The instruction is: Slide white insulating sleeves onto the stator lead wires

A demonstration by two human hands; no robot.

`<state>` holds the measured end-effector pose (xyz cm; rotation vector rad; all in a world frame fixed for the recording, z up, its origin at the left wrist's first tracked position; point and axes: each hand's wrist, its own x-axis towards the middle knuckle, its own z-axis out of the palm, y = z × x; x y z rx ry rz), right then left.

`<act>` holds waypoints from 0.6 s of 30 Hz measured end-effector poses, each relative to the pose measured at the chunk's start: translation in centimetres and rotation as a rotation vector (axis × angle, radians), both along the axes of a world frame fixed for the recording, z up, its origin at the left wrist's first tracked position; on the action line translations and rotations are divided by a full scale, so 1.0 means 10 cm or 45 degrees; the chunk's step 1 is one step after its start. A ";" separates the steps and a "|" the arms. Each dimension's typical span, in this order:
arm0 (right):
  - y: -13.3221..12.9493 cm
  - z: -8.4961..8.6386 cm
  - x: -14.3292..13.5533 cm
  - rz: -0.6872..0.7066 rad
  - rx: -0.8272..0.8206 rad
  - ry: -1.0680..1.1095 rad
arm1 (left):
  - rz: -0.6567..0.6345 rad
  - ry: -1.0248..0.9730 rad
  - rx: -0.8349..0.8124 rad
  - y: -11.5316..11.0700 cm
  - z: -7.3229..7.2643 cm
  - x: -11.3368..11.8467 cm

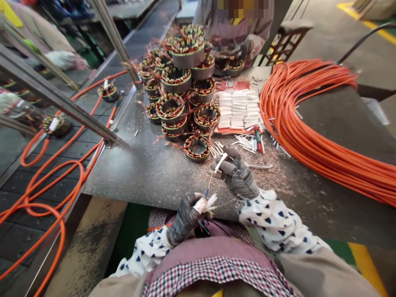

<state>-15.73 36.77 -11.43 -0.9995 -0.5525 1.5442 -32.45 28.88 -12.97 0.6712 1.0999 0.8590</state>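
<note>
My left hand (187, 218), in a grey glove, is closed around the stripped end of a cable (201, 205), where white sleeves and thin coloured wires fan out. My right hand (236, 173), gloved as well, pinches a short white sleeve (220, 162) above it. A fine wire runs from the cable end up toward that sleeve; whether it enters the sleeve I cannot make out. Just beyond my right hand lie loose white sleeves (218, 149) and a wound stator ring (196, 147) with red and yellow windings.
Stacked stators (175, 109) rise at the back of the metal table (123, 177). Bundled white sleeves (236, 109) lie beside a thick orange cable coil (278, 103). A metal post (68, 93) stands left, above a conveyor (58, 165) with looped cable. Co-workers (236, 29) sit opposite and at left.
</note>
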 end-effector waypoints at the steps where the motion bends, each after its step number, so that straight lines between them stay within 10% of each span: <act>1: -0.03 0.00 -0.04 -0.035 -0.007 0.028 | -0.002 -0.006 0.009 -0.01 -0.02 0.00; 13: -0.06 -0.01 -0.09 -0.020 0.185 -0.043 | -0.064 0.011 -0.018 -0.05 0.02 -0.06; 18: 0.06 -0.05 0.02 0.457 0.445 -0.105 | -0.172 -0.101 0.034 -0.06 -0.04 -0.16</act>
